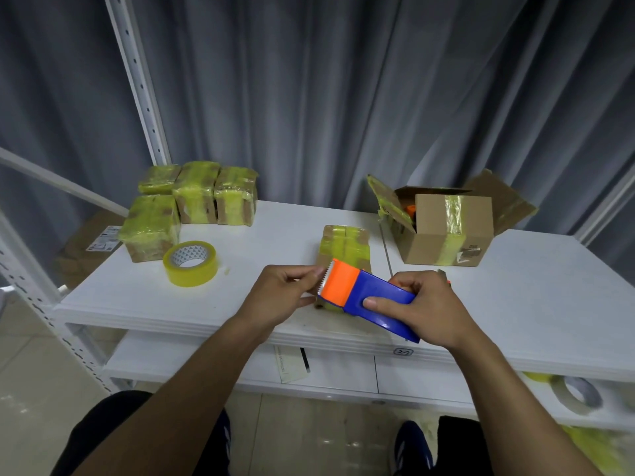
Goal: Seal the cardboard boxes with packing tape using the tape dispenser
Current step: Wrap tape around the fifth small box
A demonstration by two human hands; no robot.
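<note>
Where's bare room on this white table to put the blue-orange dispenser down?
Bare: between the yellow tape roll and the small taped cardboard box, and the right front corner before the open cardboard carton. Crowded: back left, four taped boxes.

A grey curtain (343,80) hangs behind the white shelf (275,242), a paper slip (292,364) on the lower tier (412,376).
</note>
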